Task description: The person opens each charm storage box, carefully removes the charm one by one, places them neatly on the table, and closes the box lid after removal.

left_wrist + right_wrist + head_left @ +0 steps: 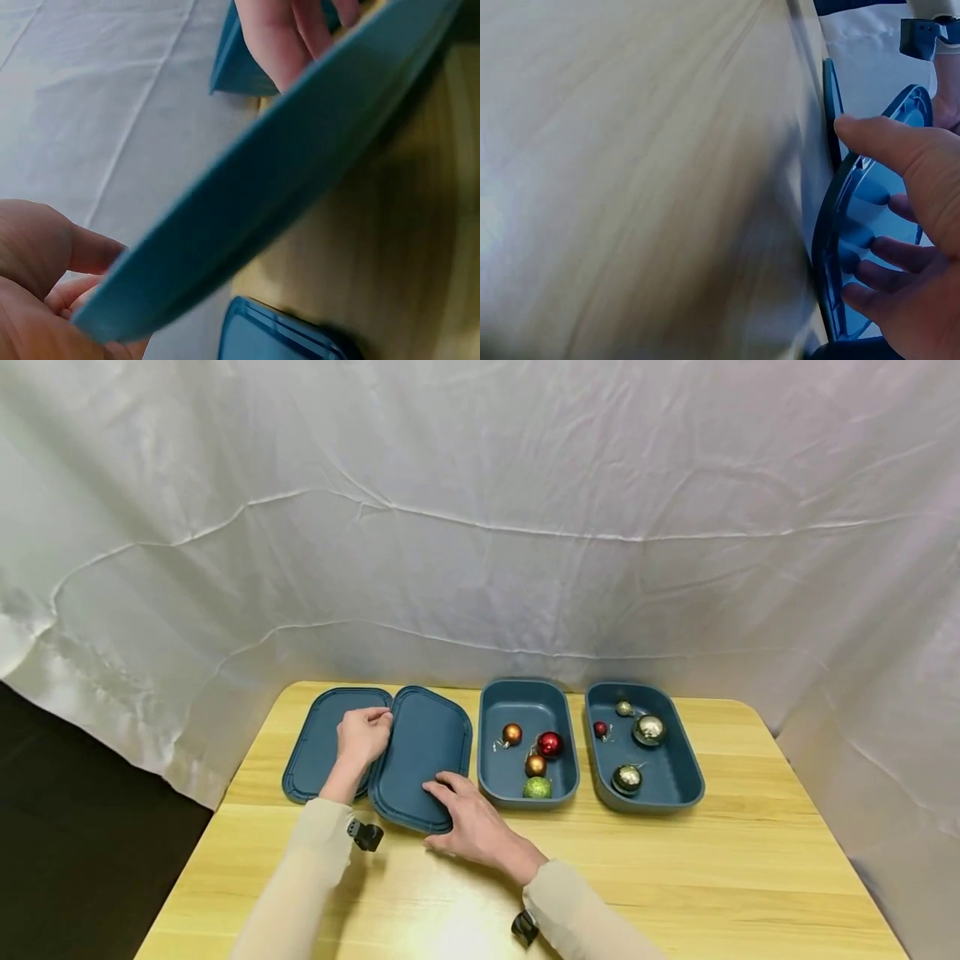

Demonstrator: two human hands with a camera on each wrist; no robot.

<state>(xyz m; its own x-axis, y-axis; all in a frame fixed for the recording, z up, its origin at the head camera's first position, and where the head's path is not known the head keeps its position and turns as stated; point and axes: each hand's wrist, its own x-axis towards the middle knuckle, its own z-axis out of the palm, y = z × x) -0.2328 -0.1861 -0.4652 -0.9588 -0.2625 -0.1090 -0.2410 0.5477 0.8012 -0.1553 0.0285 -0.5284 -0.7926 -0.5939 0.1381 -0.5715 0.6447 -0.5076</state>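
My left hand (pixel 364 739) pinches the far left edge of a blue rectangular lid (pixel 429 735). In the left wrist view that lid (pixel 240 195) slants across the picture, its rim between the thumb and fingers. At the lid's near right corner is my right hand (pixel 476 822), fingers spread over the top surface and thumb beside the near edge. The right wrist view has these fingers (pixel 900 255) loosely bent, tips close over the lid. A second blue lid (pixel 318 745) lies flat to the left, partly covered by my left hand and the held lid's edge.
Right of the lids stands a blue box (pixel 486 777) with red, orange and green bauble ornaments. Another blue box (pixel 686 777) farther right holds several gold, dark and red ones. A white curtain (pixel 525 568) hangs behind the wooden table (pixel 712 877).
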